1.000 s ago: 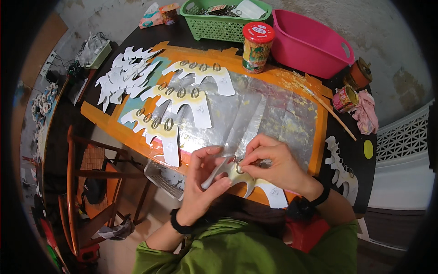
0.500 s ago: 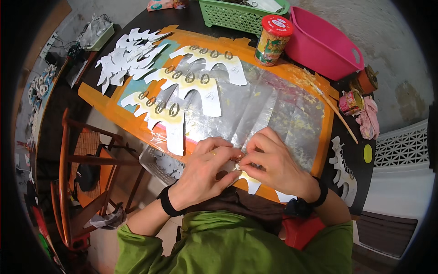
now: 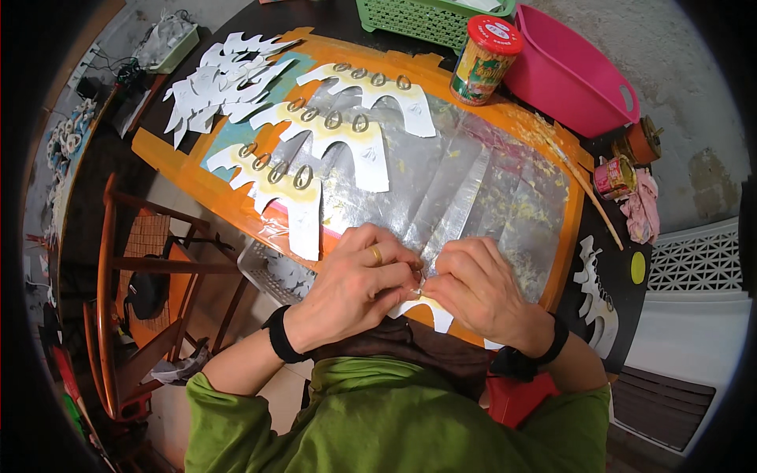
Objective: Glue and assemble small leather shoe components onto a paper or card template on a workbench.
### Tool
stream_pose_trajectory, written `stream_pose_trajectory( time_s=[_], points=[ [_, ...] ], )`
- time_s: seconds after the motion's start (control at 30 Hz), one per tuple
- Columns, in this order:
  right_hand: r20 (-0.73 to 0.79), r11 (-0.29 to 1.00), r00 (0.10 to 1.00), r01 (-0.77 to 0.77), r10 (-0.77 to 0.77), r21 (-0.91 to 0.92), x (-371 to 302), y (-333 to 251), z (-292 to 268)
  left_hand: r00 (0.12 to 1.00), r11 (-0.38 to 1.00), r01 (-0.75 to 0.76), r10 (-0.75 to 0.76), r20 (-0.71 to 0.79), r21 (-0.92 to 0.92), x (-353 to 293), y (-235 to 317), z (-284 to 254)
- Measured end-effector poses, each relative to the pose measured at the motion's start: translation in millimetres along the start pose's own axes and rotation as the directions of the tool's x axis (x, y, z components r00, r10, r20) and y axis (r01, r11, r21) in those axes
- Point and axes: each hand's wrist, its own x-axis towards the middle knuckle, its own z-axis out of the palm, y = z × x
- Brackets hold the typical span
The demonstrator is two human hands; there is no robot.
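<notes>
White cutout (image 3: 434,313), one, between two hands at the near edge of the table (image 3: 296,17).
Left hand (image 3: 359,284) and right hand (image 3: 485,292) each clamp it by the fingertips, close together; three laid-out cutouts (image 3: 359,162) carry four oval rings (image 3: 333,120) apiece.

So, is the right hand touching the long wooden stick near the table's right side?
Apart. The head view shows the gap plainly: plastic sheet and orange tape lie between the right hand and the wooden stick.
</notes>
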Motion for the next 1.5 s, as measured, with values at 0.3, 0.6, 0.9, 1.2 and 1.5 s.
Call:
stream_pose_trajectory(
  time_s=[0.3, 0.6, 0.9, 1.2, 1.5],
  points=[
    [-0.001, 0.992, 0.992, 0.126, -0.126, 0.014, 5, -1, -2, 1.000, 0.999, -0.005, 0.004, -0.008, -0.034, -3, -4, -3],
    [0.013, 0.989, 0.989, 0.145, -0.146, 0.021, 8, 4, 0, 0.999, 0.997, 0.036, -0.035, 0.027, -0.063, -7, -10, -1],
    [0.035, 0.982, 0.994, 0.096, -0.103, 0.165, 10, 14, 3, 1.000, 0.997, 0.026, -0.025, 0.005, -0.078, -7, -9, -1],
    [0.099, 0.953, 0.977, 0.161, -0.192, 0.257, 13, 12, -7, 1.000, 0.997, -0.020, 0.019, -0.016, -0.070, -5, -9, 0],
    [0.194, 0.971, 0.952, 0.236, -0.237, 0.028, 2, -7, -15, 1.000, 0.997, 0.004, -0.001, 0.029, -0.081, -5, -12, -2]
  ],
)
